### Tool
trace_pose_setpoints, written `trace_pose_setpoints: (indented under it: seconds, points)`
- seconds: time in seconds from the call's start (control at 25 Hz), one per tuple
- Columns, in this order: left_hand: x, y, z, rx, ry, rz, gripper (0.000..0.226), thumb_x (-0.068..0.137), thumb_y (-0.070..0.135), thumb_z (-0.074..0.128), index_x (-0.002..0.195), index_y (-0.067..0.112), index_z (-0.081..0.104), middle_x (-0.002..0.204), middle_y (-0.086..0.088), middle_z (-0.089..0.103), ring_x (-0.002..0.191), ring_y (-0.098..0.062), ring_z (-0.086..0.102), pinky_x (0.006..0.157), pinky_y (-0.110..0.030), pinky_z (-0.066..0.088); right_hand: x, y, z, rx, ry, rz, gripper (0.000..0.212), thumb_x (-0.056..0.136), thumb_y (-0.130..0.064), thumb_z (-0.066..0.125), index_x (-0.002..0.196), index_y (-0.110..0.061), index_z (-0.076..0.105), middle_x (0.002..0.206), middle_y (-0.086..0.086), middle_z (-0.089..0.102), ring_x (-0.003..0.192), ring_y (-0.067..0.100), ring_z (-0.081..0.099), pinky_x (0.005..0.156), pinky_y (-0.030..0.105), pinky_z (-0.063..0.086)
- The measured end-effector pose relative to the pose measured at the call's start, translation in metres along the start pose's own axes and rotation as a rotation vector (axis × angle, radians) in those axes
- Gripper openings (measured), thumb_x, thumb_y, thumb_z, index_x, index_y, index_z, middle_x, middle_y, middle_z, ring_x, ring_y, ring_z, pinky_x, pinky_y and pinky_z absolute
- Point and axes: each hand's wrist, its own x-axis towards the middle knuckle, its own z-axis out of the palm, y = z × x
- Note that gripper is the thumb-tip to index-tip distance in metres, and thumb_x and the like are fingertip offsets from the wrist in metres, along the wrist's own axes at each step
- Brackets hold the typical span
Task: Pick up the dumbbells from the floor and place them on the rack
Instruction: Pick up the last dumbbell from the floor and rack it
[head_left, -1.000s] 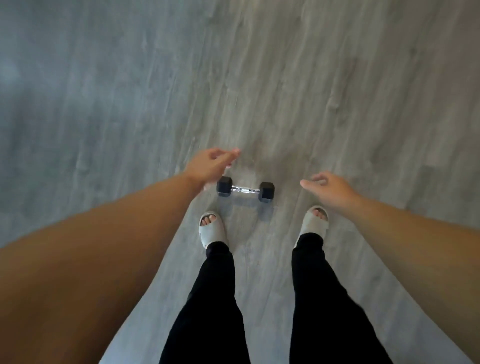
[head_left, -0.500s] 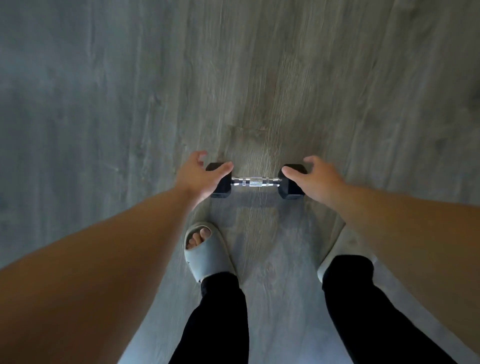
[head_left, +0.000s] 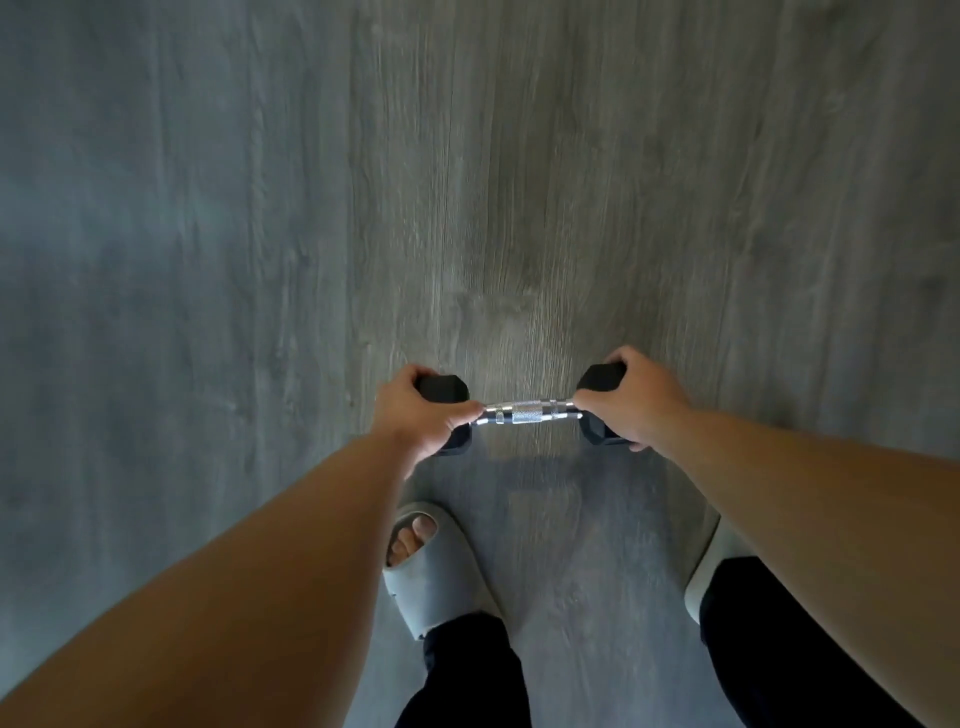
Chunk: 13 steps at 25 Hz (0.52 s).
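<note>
**K:** Dumbbell (head_left: 530, 414) status? One only in view, lying crosswise on the grey wood-look floor (head_left: 519, 182), just ahead of the slippers (head_left: 434, 566). No rack anywhere in view.

**M:** Both hands are on it. Left hand (head_left: 415, 410) is wrapped over the left black head, thumb tip touching the near end of the chrome bar. Right hand (head_left: 636, 402) is closed over the right head the same way, fingers curled over the far side. Bar in the middle is bare.

**K:** Off the floor yet?

**M:** Can't tell. Shadow sits tight under it, frame is a bit blurred.

**K:** Handling?

**M:** Rigid, dense for its size, probably rubber-coated hex heads and a knurled steel bar. Heads give decent friction and the flats stop it rolling. Two hands on the ends suggests real weight, though that's a guess.

**K:** Best hold?

**M:** Knurled centre of the bar for one hand. End grip works for two, but fingers sit under the heads, so there's pinch risk when setting down. Keep it level and lift with the legs.
</note>
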Motion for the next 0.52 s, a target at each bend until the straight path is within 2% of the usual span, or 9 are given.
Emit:
trace_pose_setpoints:
  seconds: [0.12, 0.24, 0.36, 0.44, 0.52]
  points:
    - [-0.049, 0.041, -0.018, 0.046, 0.005, 0.028, 0.059, 0.061, 0.026, 0.099, 0.107, 0.021, 0.063, 0.108, -0.005, 0.065, 0.087, -0.018, 0.065, 0.063, -0.028, 0.057, -0.048, -0.007, -0.038, 0.035, -0.018, -0.008, 0.052, 0.079, -0.049, 0.082, 0.117, -0.03, 0.052, 0.126, 0.012, 0.054, 0.092, 0.031, 0.065, 0.048, 0.035, 0.062]
    - [-0.122, 0.112, -0.042, 0.114, 0.029, 0.08, 0.057, 0.061, 0.027, 0.099, 0.106, 0.019, 0.065, 0.105, -0.004, 0.066, 0.082, -0.014, 0.065, 0.049, -0.019, 0.05, -0.115, -0.019, -0.104, 0.152, -0.001, 0.001, 0.051, 0.075, -0.048, 0.083, 0.111, -0.03, 0.054, 0.122, 0.011, 0.055, 0.091, 0.031, 0.066, 0.044, 0.032, 0.058]
    - [-0.204, 0.197, -0.057, 0.181, 0.025, 0.135, 0.064, 0.06, 0.029, 0.1, 0.111, 0.018, 0.063, 0.112, -0.008, 0.065, 0.087, -0.02, 0.068, 0.049, -0.02, 0.054, -0.183, -0.026, -0.185, 0.229, 0.012, 0.026, 0.056, 0.07, -0.048, 0.087, 0.112, -0.027, 0.056, 0.12, 0.012, 0.057, 0.087, 0.032, 0.066, 0.039, 0.03, 0.056]
    - [-0.273, 0.27, -0.065, 0.219, 0.032, 0.194, 0.075, 0.06, 0.03, 0.1, 0.122, 0.018, 0.059, 0.117, -0.008, 0.062, 0.086, -0.017, 0.066, 0.048, -0.017, 0.053, -0.237, -0.033, -0.257, 0.292, 0.024, 0.017, 0.058, 0.071, -0.05, 0.087, 0.112, -0.026, 0.055, 0.12, 0.013, 0.055, 0.087, 0.034, 0.066, 0.039, 0.034, 0.058]
    - [-0.352, 0.346, -0.066, 0.245, 0.032, 0.24, 0.076, 0.062, 0.027, 0.099, 0.124, 0.017, 0.057, 0.116, -0.009, 0.062, 0.082, -0.013, 0.064, 0.045, -0.014, 0.05, -0.299, -0.035, -0.338, 0.35, 0.053, -0.012, 0.056, 0.071, -0.05, 0.087, 0.11, -0.027, 0.053, 0.121, 0.013, 0.055, 0.086, 0.032, 0.065, 0.039, 0.032, 0.056]
